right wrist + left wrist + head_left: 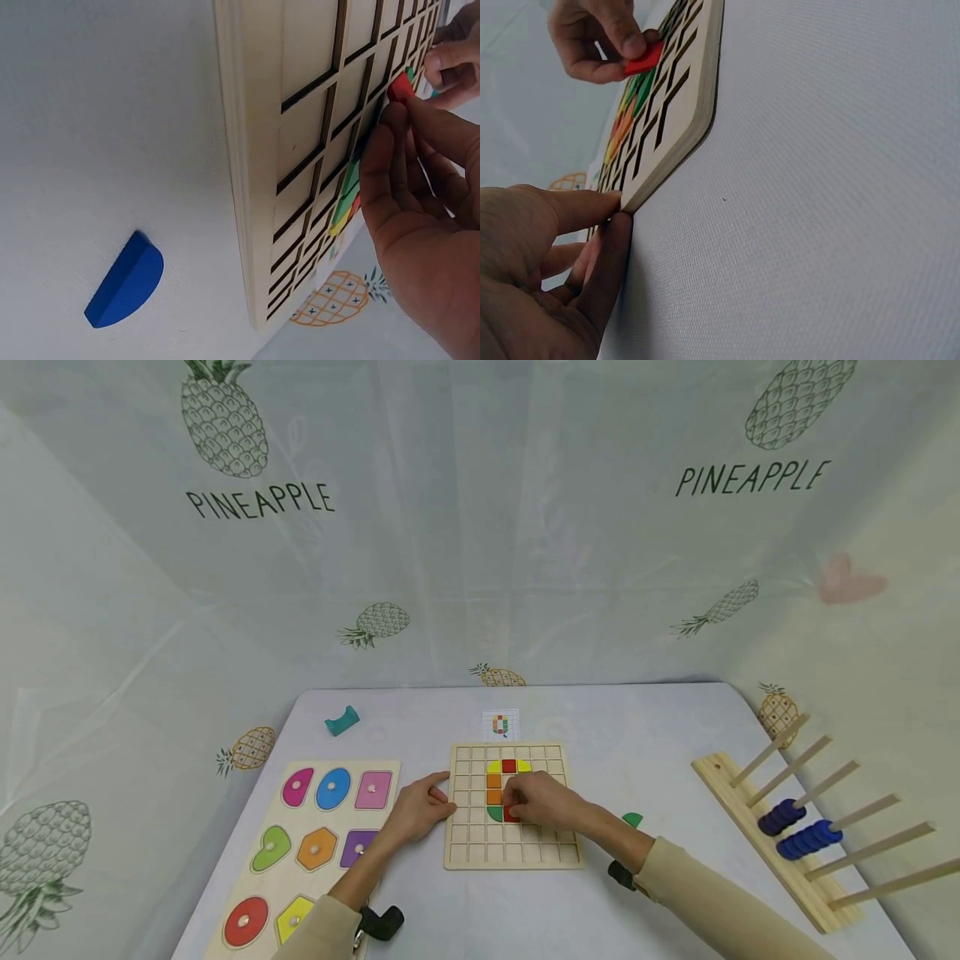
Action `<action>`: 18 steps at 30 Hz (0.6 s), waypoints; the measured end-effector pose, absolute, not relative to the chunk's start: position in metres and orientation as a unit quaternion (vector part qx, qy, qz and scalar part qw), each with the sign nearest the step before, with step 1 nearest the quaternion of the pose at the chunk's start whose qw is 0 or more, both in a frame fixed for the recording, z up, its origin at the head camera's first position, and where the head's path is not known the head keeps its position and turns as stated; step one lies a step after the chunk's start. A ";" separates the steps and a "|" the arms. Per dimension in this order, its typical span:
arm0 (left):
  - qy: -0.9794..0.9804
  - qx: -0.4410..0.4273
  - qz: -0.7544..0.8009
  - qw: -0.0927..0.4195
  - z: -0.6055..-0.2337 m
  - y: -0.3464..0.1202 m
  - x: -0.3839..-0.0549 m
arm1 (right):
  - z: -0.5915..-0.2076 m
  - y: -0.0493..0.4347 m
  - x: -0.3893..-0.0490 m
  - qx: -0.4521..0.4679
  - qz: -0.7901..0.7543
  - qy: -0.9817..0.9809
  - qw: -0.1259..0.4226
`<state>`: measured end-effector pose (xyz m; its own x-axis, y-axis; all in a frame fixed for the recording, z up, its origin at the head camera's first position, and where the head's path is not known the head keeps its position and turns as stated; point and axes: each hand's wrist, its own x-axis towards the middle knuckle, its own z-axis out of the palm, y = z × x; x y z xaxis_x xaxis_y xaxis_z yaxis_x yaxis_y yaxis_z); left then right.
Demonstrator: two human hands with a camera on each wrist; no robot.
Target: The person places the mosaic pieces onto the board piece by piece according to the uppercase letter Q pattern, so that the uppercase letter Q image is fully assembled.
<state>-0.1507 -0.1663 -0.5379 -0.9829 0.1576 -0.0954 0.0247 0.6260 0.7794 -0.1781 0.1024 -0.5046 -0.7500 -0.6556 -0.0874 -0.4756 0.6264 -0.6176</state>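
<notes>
A wooden grid board (469, 852) lies mid-table with coloured pieces in some of its squares: yellow corner pieces (493, 767), a red square (508, 766), orange squares (493, 782) and a green corner piece (495, 814). My left hand (418, 807) holds the board's left edge, one fingertip on top and another against the side. My right hand (547, 800) pinches a red square tile (643, 60) between thumb and fingers, tilted at the grid beside the green piece. That hand hides part of the pattern in the head view.
A card with a small coloured pattern (500, 725) lies behind the board. A shape puzzle (330, 797) is at left, a peg rack (780, 843) at right, a teal piece (342, 721) at back left. Loose pieces, green (632, 819) and blue (127, 283), show right of the board.
</notes>
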 end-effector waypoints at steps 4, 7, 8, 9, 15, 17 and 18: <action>0.897 0.052 0.432 0.077 -0.537 -0.167 -0.151 | -0.505 0.102 -0.178 -0.314 -0.287 0.892 0.151; 0.897 0.053 0.432 0.076 -0.537 -0.166 -0.150 | -0.505 0.102 -0.178 -0.312 -0.283 0.894 0.149; 0.897 0.056 0.432 0.074 -0.537 -0.166 -0.150 | -0.505 0.102 -0.178 -0.312 -0.281 0.895 0.149; 0.897 0.052 0.432 0.075 -0.537 -0.166 -0.150 | -0.506 0.102 -0.178 -0.311 -0.278 0.896 0.149; 0.898 0.044 0.430 0.079 -0.538 -0.166 -0.150 | -0.507 0.101 -0.178 -0.315 -0.262 0.900 0.147; 0.899 0.044 0.429 0.079 -0.537 -0.166 -0.150 | -0.508 0.102 -0.178 -0.319 -0.259 0.900 0.145; 0.899 0.044 0.429 0.079 -0.537 -0.166 -0.150 | -0.508 0.102 -0.178 -0.320 -0.257 0.901 0.143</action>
<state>-0.1501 -0.1659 -0.5370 -0.9837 0.1469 -0.1033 0.0123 0.6288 0.7775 -0.1785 0.1016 -0.5076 -0.7538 -0.6504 -0.0939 -0.5031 0.6632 -0.5542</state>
